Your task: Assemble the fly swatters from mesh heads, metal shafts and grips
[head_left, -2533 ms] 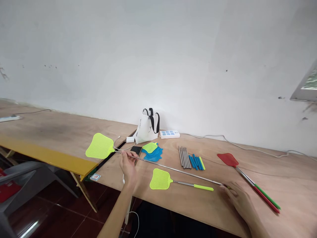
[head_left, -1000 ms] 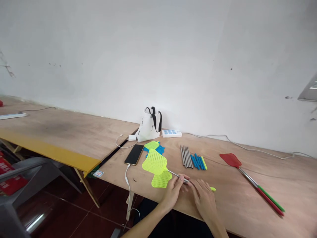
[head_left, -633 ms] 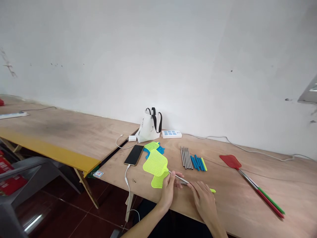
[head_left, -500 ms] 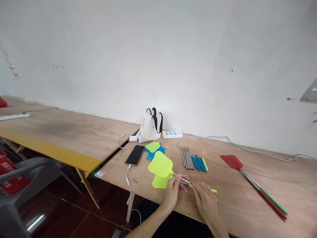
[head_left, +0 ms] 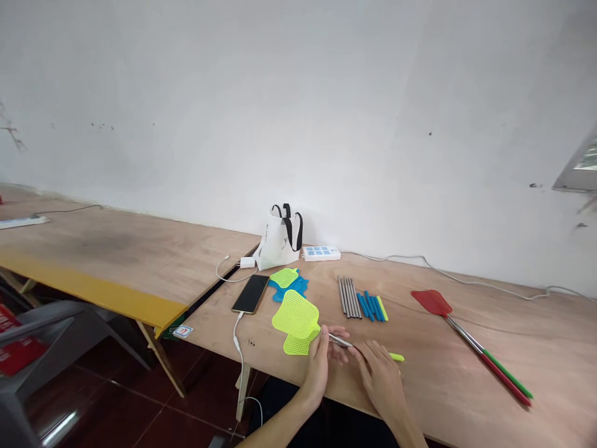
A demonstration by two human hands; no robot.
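My left hand [head_left: 319, 364] is around the neck of a yellow-green fly swatter [head_left: 295, 313], its thumb on the near side and its other fingers behind. The closed fingers of my right hand [head_left: 381, 376] are on the swatter's metal rod [head_left: 339, 340]. A yellow-green handle end [head_left: 397, 357] shows beyond my right hand; whether it belongs to the same rod is hidden. Under the swatter's head lies another yellow-green swatter head [head_left: 298, 345]. Farther back, a yellow-green head [head_left: 283, 277] rests on blue swatter heads [head_left: 291, 291].
Several metal tubes [head_left: 349, 297] lie beside several blue grips [head_left: 368, 305] and a yellow grip [head_left: 382, 308]. Red swatter [head_left: 431, 302] with a green-handled rod is at right. A phone [head_left: 250, 294] on a cable, a white bag [head_left: 275, 244] and a power strip [head_left: 321, 252] lie around.
The view has shifted slightly, moving the table things a little left. My left fingers have spread a little more behind the rod; both hands remain at the swatter.
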